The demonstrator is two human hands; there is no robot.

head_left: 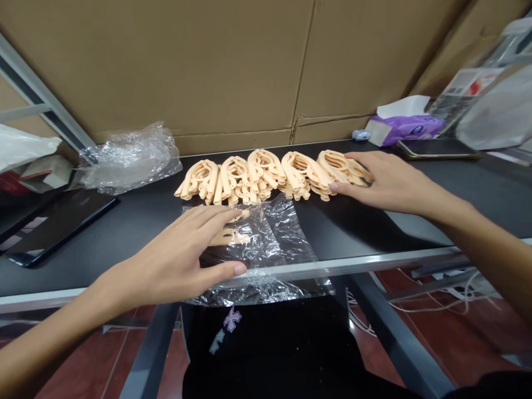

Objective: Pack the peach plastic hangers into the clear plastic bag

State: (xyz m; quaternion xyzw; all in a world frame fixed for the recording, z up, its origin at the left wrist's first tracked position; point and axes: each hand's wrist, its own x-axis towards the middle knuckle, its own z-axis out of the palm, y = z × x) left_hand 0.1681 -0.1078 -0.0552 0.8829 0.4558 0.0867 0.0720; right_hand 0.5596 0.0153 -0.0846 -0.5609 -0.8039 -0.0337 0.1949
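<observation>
Several stacks of flat, peach-coloured looped pieces [261, 169] lie in a row along the middle of the black table. My right hand [382, 180] is at the right end of the row, its thumb and fingers apart around the last stack [332, 160]. Near the table's front edge, a clear plastic bag [282, 238] lies flat and hangs over the edge. My left hand [187, 249] rests over the bag's left side with the fingers stretched out and the thumb apart. A peach piece [228, 237] shows beside its fingers, partly hidden by the hand.
Crumpled clear plastic [133, 158] lies at the back left, with a dark tablet-like device [62, 227] in front. A purple tissue pack [409, 126] and a phone [438, 148] lie at the back right. Cardboard [208, 66] stands behind the table [137, 227].
</observation>
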